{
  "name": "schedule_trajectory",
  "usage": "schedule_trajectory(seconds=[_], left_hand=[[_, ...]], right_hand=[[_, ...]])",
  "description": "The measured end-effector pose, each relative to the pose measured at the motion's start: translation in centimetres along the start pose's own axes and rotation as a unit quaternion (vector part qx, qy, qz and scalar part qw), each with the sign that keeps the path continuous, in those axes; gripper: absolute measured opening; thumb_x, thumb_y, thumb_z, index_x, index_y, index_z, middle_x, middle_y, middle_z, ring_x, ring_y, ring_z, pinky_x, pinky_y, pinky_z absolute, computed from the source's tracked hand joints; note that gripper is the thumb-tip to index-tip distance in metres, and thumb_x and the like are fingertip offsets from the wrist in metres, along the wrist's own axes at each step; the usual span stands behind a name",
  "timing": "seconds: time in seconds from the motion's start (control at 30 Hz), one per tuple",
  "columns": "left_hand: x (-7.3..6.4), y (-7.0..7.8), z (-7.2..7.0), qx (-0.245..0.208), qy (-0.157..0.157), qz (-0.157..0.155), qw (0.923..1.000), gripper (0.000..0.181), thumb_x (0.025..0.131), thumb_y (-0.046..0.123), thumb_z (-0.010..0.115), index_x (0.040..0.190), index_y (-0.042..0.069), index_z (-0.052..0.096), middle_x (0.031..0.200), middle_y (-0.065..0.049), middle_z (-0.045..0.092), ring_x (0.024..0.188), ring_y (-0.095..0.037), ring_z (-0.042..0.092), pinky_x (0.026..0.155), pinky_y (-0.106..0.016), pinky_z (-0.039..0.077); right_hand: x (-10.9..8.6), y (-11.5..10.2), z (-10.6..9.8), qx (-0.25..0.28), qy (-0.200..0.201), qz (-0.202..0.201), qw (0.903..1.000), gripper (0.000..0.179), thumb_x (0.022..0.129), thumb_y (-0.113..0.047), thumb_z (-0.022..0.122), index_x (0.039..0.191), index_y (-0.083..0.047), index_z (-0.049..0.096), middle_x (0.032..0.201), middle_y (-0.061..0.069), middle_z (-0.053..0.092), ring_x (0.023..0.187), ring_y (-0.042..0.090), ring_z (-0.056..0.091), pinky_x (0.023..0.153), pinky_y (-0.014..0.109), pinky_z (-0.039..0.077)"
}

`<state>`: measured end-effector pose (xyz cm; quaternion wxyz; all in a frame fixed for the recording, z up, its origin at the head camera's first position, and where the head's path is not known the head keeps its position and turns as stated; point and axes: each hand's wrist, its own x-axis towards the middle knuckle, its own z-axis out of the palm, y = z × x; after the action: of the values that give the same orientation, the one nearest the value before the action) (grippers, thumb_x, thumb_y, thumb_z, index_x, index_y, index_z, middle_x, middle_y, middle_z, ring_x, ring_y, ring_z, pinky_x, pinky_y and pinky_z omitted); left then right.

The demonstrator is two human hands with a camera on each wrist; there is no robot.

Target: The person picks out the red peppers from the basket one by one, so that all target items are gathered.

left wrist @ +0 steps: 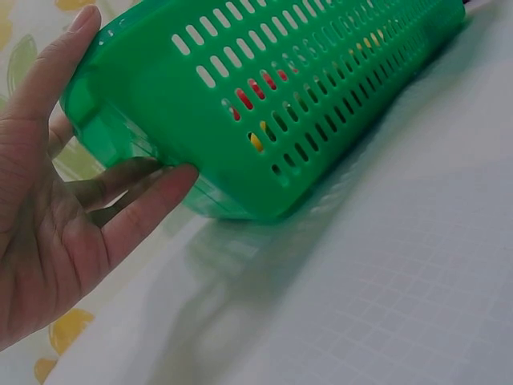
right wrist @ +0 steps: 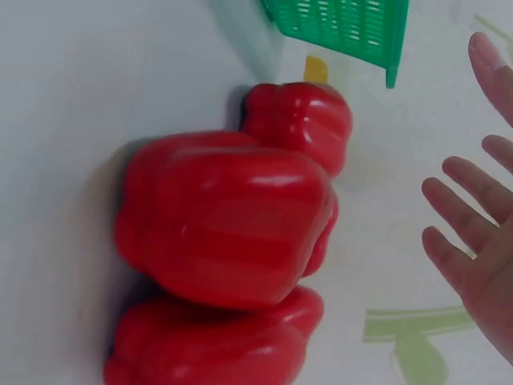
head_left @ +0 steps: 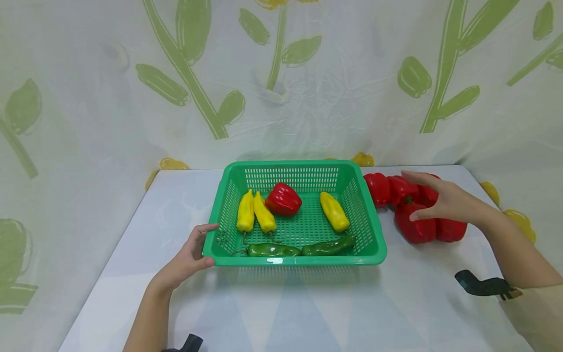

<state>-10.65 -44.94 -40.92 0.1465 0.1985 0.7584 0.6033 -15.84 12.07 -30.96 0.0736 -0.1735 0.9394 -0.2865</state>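
A green plastic basket (head_left: 369, 215) stands mid-table. In it lie a red bell pepper (head_left: 283, 199), three yellow peppers (head_left: 334, 211) and two long green peppers (head_left: 273, 250). My left hand (head_left: 186, 261) grips the basket's near left corner, fingers at the side rim and thumb at the front. To the basket's right, several red bell peppers (head_left: 415, 223) are grouped together. My right hand (head_left: 453, 200) hovers over that group, fingers spread and holding nothing. The right wrist view shows the hand apart from the red peppers (right wrist: 232, 224).
The white table (head_left: 145, 249) meets a leaf-patterned cloth (head_left: 330, 98) at the back and sides. Dark straps (head_left: 484, 284) sit at both wrists. Pale blue triangles mark the table's front part.
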Motion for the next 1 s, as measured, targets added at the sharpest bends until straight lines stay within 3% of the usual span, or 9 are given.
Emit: schedule_trajectory(seconds=[0.27, 0.73, 1.0], left_hand=[[0.0, 0.0, 0.0, -0.002, -0.002, 0.004, 1.0000, 0.069, 0.088, 0.017, 0.066, 0.139, 0.016, 0.020, 0.143, -0.031, 0.019, 0.129, -0.047, 0.021, 0.092, -0.016, 0.039], [0.0, 0.1, -0.1, -0.005, -0.006, 0.001, 1.0000, 0.069, 0.087, 0.017, 0.067, 0.139, 0.016, 0.021, 0.142, -0.032, 0.019, 0.129, -0.048, 0.022, 0.092, -0.017, 0.040], [0.0, 0.2, -0.2, -0.001, -0.009, -0.004, 0.9999, 0.070, 0.087, 0.017, 0.068, 0.139, 0.016, 0.022, 0.145, -0.031, 0.017, 0.133, -0.050, 0.017, 0.092, -0.014, 0.037]], right_hand=[[1.2, -1.4, -0.1, 0.019, -0.009, -0.023, 0.9995, 0.100, 0.067, -0.020, 0.085, 0.149, -0.014, 0.026, 0.146, 0.020, 0.034, 0.128, 0.044, 0.033, 0.078, 0.060, 0.049], [3.2, -4.1, -0.8, 0.032, -0.022, -0.033, 0.9987, 0.098, 0.066, -0.019, 0.086, 0.147, -0.017, 0.031, 0.144, 0.015, 0.038, 0.129, 0.038, 0.034, 0.076, 0.052, 0.053], [4.1, -5.7, -1.1, 0.028, -0.036, -0.066, 0.9968, 0.096, 0.066, -0.019, 0.085, 0.146, -0.014, 0.032, 0.145, 0.015, 0.038, 0.130, 0.037, 0.034, 0.078, 0.052, 0.053]])
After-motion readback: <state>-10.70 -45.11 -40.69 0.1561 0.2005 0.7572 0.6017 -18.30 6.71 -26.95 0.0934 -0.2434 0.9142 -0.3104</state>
